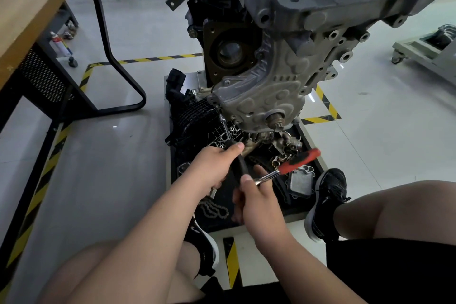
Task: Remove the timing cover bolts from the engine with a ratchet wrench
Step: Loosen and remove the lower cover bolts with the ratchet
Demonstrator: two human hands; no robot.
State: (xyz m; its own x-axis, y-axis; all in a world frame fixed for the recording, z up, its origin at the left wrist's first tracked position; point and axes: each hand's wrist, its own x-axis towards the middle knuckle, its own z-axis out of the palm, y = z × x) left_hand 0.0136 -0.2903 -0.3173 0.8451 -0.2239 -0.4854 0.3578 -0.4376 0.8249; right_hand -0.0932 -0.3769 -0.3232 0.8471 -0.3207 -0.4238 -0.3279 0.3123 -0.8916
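Note:
The grey timing cover (pixel 269 96) faces me on the upright engine, with the crankshaft nose (pixel 276 119) near its bottom. A thin extension shaft (pixel 225 128) runs from a bolt at the cover's lower left edge (pixel 221 116) down into a black handle (pixel 240 168). My left hand (pixel 212 168) grips that handle, thumb up along it. My right hand (pixel 256 202) holds the chrome neck of the ratchet wrench (pixel 267 176); its red and black grip (pixel 299 158) sticks out to the upper right. The ratchet's head is hidden behind my right thumb.
Below the engine, a black tray (pixel 309 145) holds removed parts: a black intake manifold (pixel 195 116), a chain (pixel 213 210) and a metal cooler plate (pixel 302 180). My shoes (pixel 325 202) flank the tray. A wooden desk (pixel 32 7) stands left, a wheeled cart (pixel 424 52) right.

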